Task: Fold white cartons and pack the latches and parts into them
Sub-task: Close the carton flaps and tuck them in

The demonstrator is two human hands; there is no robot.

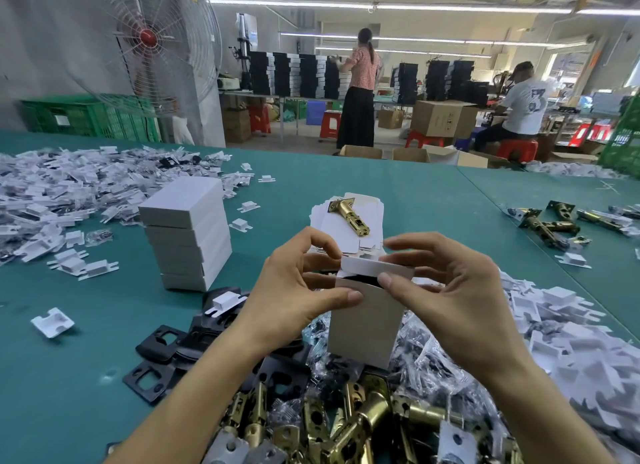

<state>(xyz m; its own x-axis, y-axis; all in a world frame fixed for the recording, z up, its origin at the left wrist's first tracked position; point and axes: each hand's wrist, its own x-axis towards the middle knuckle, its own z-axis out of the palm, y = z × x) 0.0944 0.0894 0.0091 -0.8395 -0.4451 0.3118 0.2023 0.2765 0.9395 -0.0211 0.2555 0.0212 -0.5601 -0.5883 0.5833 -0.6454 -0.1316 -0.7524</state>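
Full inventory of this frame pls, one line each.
held carton: one, white, upright, top flap open, between both hands
closed cartons: one stack, white, left of centre
flat blanks: small pile, white, behind the hands
brass latch: one, lying on the blanks
latch pile: many, brass, near edge
strike plates: several, black, lower left
screw bags: many, clear, beside the carton
paper inserts: heaps, white, far left and right
table: one, green
fan: one, red hub, upper left
left hand: grips carton
right hand: pinches flap
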